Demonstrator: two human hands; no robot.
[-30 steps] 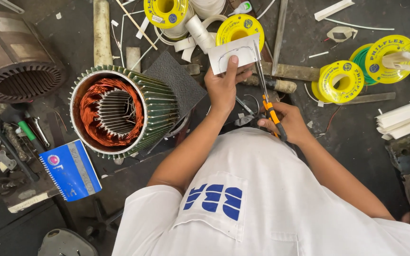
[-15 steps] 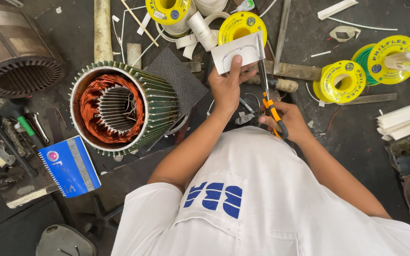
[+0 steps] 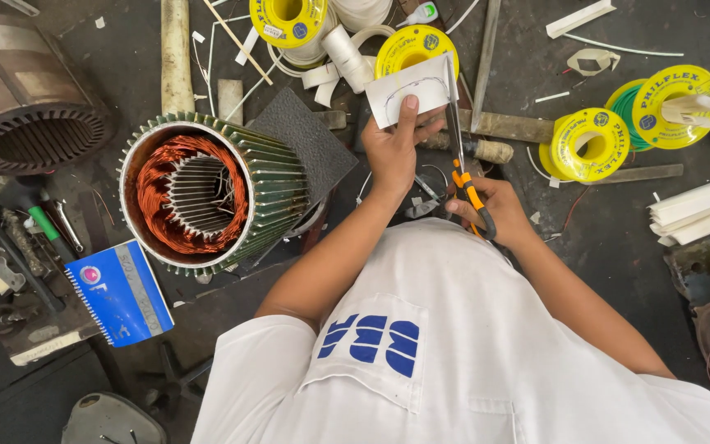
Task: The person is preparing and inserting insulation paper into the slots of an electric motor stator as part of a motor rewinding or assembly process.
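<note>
Cutting step: left hand (image 3: 392, 152) grips white sheet (image 3: 408, 99); right hand (image 3: 491, 210) closed on scissors (image 3: 462, 156). Next: follow the drawn curve.

The motor stator (image 3: 207, 193) lies on its side on the workbench (image 3: 610, 247), left of the left hand (image 3: 392, 152). A dark mat (image 3: 306, 144) lies behind and right of the stator, partly under it. The left hand holds a paper sheet (image 3: 408, 94) above the bench; the scissors (image 3: 462, 164), in the right hand (image 3: 491, 210), stand at the sheet's right edge. Wire spools (image 3: 593, 144) sit right of the hands, more spools (image 3: 289, 20) behind the sheet. A second stator core (image 3: 22, 115) lies far left. A notebook (image 3: 121, 292) lies before the stator, hand tools (image 3: 26, 222) to its left. Stacked strips (image 3: 700, 210) lie at the far right.
</note>
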